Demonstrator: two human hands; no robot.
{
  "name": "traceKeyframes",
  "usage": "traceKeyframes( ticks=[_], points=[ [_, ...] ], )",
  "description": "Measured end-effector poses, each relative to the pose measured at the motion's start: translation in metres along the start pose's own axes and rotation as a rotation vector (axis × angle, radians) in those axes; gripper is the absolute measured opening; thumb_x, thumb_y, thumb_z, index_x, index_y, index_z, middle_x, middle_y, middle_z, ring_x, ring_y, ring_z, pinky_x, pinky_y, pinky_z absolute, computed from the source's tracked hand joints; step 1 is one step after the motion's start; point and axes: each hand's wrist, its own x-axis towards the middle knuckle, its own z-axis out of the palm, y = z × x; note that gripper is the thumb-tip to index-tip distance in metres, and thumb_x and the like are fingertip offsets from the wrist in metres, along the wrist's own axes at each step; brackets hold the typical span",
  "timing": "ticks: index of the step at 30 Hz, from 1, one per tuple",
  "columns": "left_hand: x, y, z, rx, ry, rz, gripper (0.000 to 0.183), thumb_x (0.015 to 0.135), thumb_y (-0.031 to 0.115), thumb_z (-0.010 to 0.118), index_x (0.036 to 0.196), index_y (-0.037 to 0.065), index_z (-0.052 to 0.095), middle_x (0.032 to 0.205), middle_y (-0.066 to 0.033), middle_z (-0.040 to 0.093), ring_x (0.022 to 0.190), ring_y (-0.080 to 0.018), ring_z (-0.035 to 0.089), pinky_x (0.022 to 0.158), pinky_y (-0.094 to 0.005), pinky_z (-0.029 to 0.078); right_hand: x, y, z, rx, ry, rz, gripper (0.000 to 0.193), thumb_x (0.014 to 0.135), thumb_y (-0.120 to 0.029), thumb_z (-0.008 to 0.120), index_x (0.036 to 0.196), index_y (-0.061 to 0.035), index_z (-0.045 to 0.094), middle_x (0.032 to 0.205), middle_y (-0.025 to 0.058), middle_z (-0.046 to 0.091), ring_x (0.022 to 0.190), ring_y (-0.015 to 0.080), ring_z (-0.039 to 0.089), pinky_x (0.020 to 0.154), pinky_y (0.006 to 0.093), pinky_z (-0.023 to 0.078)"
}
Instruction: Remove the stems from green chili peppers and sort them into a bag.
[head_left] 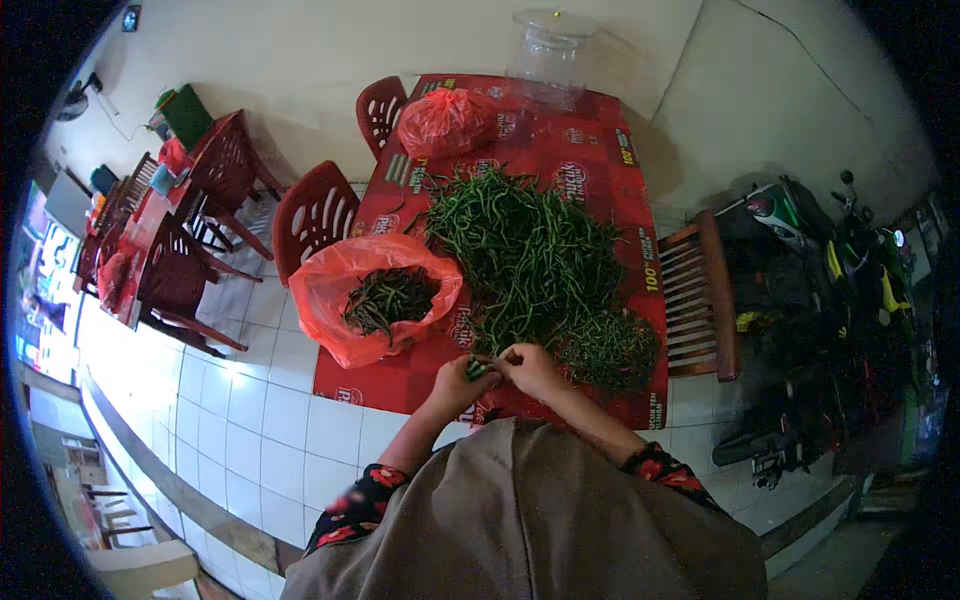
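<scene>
A large heap of long, thin green chilies [530, 240] covers the middle of the red-covered table [385, 385]. At the table's near edge, my left hand [460, 384] is closed around a few green chilies [477, 370]. My right hand [532, 370] meets it from the right, its fingertips pinched together at the ends of those chilies. What exactly lies between the right fingertips is too small to make out. Left of the heap, an open red plastic bag [325, 290] holds darker chilies [390, 298]. Right of my hands lies a smaller pile of thin, stem-like green bits [612, 350].
A tied, full red plastic bag [447, 122] and a clear lidded container [550, 60] stand at the table's far end. Red plastic chairs [315, 218] flank the left side, a wooden slatted chair [705, 295] the right. Motorbikes [830, 250] are parked farther right.
</scene>
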Motion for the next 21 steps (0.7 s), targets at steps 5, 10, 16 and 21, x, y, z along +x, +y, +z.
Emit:
traceKeyframes(
  ticks=[5, 10, 16, 21],
  points=[
    [0.001, 0.013, 0.016, 0.178, -0.197, 0.138, 0.023, 0.071, 0.017, 0.065, 0.091, 0.007, 0.062, 0.076, -0.0159, 0.061, 0.072, -0.0239, 0.062, 0.063, -0.0345, 0.047, -0.03, 0.014, -0.022, 0.134, -0.014, 0.035, 0.015, 0.079, -0.017, 0.062, 0.077, -0.0027, 0.061, 0.065, 0.0007, 0.058, 0.058, 0.0076, 0.052, 0.053, 0.0242, 0.041],
    [-0.003, 0.019, 0.028, 0.174, -0.352, 0.193, 0.021, 0.074, 0.009, 0.065, 0.092, 0.002, 0.059, 0.079, -0.0057, 0.061, 0.069, -0.0101, 0.055, 0.062, -0.027, 0.046, -0.047, 0.042, -0.031, 0.646, -0.109, 0.337, 0.014, 0.076, -0.019, 0.065, 0.083, -0.0072, 0.063, 0.06, 0.003, 0.057, 0.052, 0.0099, 0.051, 0.051, 0.0255, 0.043],
    [0.002, 0.037, 0.025, -0.446, -0.194, -0.148, 0.016, 0.083, 0.017, 0.055, 0.091, 0.003, 0.058, 0.07, 0.0001, 0.054, 0.058, -0.0076, 0.05, 0.051, -0.023, 0.04, -0.026, 0.073, -0.066, 0.01, 0.181, 0.249, 0.024, 0.072, -0.013, 0.066, 0.093, -0.0022, 0.06, 0.085, 0.0091, 0.061, 0.077, 0.019, 0.058, 0.069, 0.0311, 0.047],
    [0.017, 0.038, -0.018, -0.988, 0.005, -0.289, 0.018, 0.088, 0.021, 0.048, 0.093, 0.005, 0.052, 0.078, -0.0036, 0.055, 0.064, -0.0146, 0.052, 0.062, -0.0304, 0.047, 0.013, 0.062, -0.062, -0.463, 0.41, 0.096, 0.031, 0.069, -0.015, 0.067, 0.096, -0.0024, 0.059, 0.097, 0.0145, 0.06, 0.091, 0.0283, 0.057, 0.079, 0.0358, 0.046]
  ],
)
